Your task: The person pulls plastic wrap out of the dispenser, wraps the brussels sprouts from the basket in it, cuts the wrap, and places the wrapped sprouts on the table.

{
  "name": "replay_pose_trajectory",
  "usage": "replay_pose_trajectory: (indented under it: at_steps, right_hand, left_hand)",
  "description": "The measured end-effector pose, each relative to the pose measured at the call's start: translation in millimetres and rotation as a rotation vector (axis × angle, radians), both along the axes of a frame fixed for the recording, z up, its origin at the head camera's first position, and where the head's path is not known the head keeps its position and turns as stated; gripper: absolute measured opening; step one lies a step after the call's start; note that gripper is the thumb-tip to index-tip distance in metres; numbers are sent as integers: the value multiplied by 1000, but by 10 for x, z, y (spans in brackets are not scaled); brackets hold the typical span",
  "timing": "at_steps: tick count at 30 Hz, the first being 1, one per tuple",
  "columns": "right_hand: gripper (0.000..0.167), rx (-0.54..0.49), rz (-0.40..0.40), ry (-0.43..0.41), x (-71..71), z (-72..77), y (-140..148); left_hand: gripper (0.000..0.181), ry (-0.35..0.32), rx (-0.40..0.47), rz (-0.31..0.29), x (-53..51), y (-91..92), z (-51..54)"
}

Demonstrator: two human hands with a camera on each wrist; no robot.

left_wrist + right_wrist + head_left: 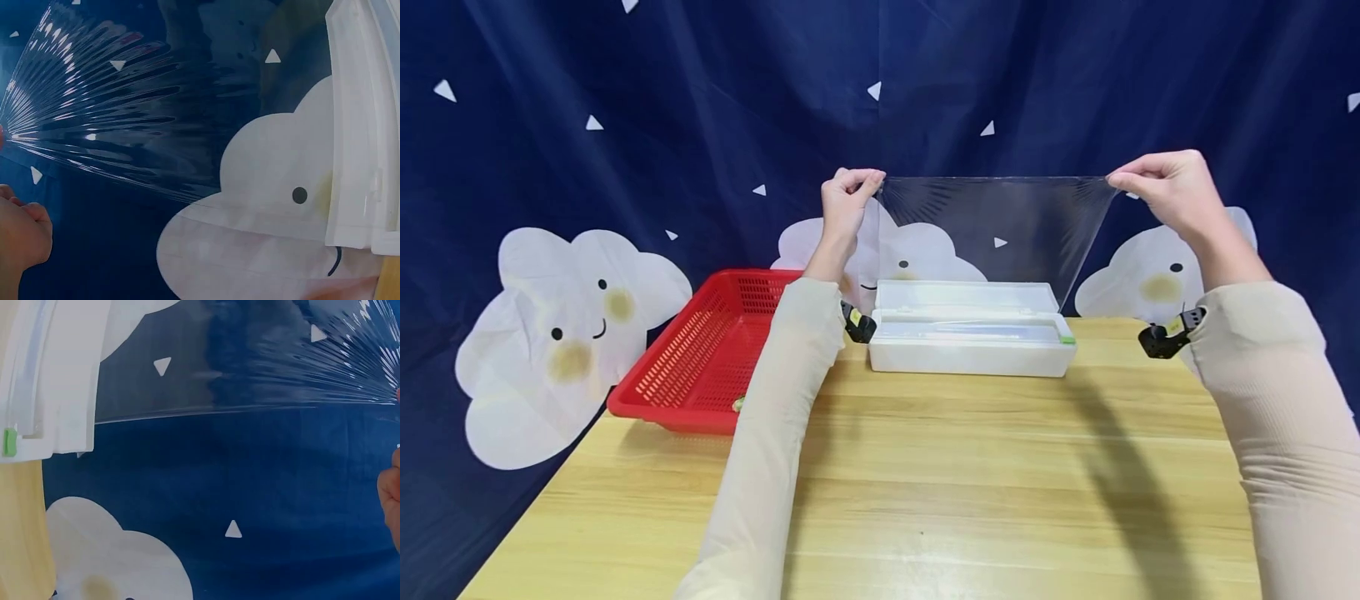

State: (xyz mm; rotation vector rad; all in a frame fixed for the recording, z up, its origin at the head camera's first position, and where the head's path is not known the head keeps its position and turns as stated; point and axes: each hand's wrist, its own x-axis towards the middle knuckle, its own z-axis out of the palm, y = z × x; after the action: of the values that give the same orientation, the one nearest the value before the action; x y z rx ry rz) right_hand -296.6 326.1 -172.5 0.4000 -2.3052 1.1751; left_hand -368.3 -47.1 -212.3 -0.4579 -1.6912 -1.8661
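A clear sheet of plastic wrap [1000, 225] is stretched upward from a white cling film dispenser box [973, 358] with its lid raised. My left hand [847, 204] pinches the sheet's upper left corner, and my right hand [1176, 190] pinches the upper right corner. Between them the top edge runs taut and nearly level. Creases fan out from the left hand [25, 240] in the left wrist view. Similar creases spread from the right hand [390, 494] in the right wrist view. A green piece [1067, 339] sits at the box's right end.
On the left of the wooden table [970, 483] stands a red plastic basket [700, 367], partly hidden by my left sleeve. A small greenish thing [738, 404] shows in it. Behind the table hangs a dark blue curtain [715, 100] with white clouds and triangles.
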Motion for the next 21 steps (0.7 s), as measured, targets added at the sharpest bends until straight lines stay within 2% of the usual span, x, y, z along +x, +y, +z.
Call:
replay_pose_trajectory:
  at_steps: [3, 6, 8, 11, 15, 18, 21]
  right_hand:
    - [21, -13, 15, 32, 38, 27, -12]
    - [27, -22, 31, 66, 82, 52, -35]
    - [29, -9, 31, 77, 133, 62, -41]
    - [33, 26, 18, 79, 252, 43, -27]
    - [36, 94, 16, 126, 487, -54, -16]
    - [38, 183, 34, 188, 731, -176, -23]
    - [41, 264, 57, 225, 986, -309, -37]
  left_hand:
    - [20, 28, -32, 10, 30, -22, 44]
    - [20, 18, -53, 12, 66, -55, 93]
    - [20, 7, -76, 11, 121, -80, 129]
    - [19, 40, -159, 17, 242, -119, 145]
    - [16, 149, -322, 49, 504, -215, 117]
    - [13, 223, -460, 66, 764, -318, 56]
    - [11, 273, -578, 69, 1045, -414, -58]
